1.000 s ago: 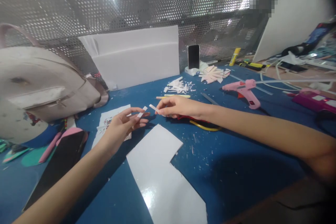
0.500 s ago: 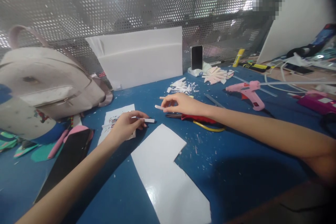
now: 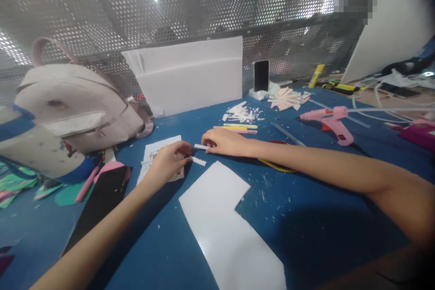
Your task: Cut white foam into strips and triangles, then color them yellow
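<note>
My left hand (image 3: 170,161) pinches one end of a short white strip (image 3: 199,161) that lies low over the blue table (image 3: 306,217). My right hand (image 3: 222,142) is closed on a second white strip (image 3: 201,147) just beyond it. The two strips lie side by side, nearly touching. Under my left hand lies a small printed white paper (image 3: 153,153). A large white sheet (image 3: 224,222) with a notch cut out lies in front of both hands.
A pale backpack (image 3: 74,104) stands at the left, a white board (image 3: 190,74) at the back. A pink glue gun (image 3: 331,120), yellow and pink sticks (image 3: 238,128), white scraps (image 3: 241,112), a phone (image 3: 261,75) and a black card (image 3: 98,204) lie around.
Both hands have moved down towards the table and closer together. The two white strips, held apart in the air a second ago, now lie side by side.
</note>
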A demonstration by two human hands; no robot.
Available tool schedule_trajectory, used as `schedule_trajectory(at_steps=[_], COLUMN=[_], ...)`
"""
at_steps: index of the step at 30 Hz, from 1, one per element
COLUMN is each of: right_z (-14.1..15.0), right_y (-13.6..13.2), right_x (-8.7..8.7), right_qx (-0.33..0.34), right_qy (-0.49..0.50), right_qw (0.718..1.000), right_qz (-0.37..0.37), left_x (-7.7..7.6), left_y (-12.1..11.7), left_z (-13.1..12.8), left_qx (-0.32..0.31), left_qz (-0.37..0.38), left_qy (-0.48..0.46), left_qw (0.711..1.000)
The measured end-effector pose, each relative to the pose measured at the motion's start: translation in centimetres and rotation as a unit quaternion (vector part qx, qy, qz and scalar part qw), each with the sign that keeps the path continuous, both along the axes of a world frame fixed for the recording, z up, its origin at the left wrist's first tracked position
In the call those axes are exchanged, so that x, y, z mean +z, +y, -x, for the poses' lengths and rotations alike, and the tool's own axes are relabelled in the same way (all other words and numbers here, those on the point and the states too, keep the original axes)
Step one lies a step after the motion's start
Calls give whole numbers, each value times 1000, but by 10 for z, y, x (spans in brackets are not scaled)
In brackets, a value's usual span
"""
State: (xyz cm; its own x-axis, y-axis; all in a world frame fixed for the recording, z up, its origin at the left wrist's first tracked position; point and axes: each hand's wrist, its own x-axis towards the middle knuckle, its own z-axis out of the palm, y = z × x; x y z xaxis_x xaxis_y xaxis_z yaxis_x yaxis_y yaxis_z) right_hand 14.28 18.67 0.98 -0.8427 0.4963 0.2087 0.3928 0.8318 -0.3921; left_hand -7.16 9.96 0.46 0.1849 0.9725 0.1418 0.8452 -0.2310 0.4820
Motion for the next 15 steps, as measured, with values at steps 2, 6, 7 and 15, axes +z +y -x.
schedule_trajectory(at_steps=[2,6,7,15], right_z=[-1,-2,-1,-4], right_y=[1,4,4,0], right_x=[-1,-3,-4,0], right_qx=[-4,-5,-4,-10], right_qy=[-2,-2,-1,15], right_qw=[1000,1000,1000,1000], right_qz=[-2,-4,-4,-12], left_x=[-1,-2,-2,3], left_y=[1,1,1,5], left_z=[2,4,4,9], left_qx=[-3,-36,-45,-79], left_qz=[2,-4,-9,-23], left_qy=[17,42,46,60], left_qw=[1000,998,998,995])
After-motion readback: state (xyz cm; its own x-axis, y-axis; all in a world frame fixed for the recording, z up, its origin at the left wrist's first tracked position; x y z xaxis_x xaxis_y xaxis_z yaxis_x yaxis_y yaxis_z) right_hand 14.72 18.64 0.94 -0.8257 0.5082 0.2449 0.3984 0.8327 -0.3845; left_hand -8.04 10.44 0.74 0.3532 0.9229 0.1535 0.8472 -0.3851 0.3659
